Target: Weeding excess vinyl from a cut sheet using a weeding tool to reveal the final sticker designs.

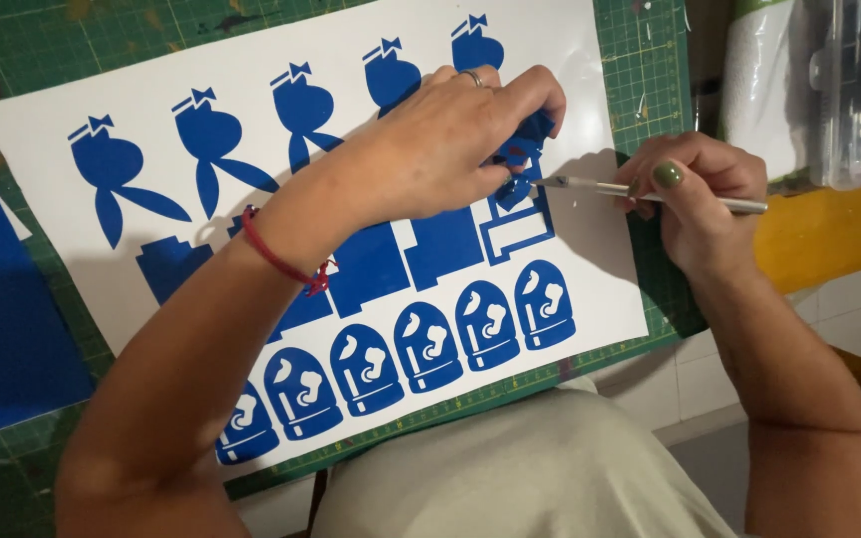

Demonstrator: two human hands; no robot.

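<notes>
Peeling blue vinyl scrap (522, 149) off white backing sheet (600, 269).
Left hand (440, 149) fingers pinched on scrap; right hand (695, 194) fingers gripping weeding tool (650, 194), tip just below scrap.

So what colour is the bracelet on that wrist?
Red, a thin cord bracelet on the left hand's wrist; the head view shows it.
</notes>
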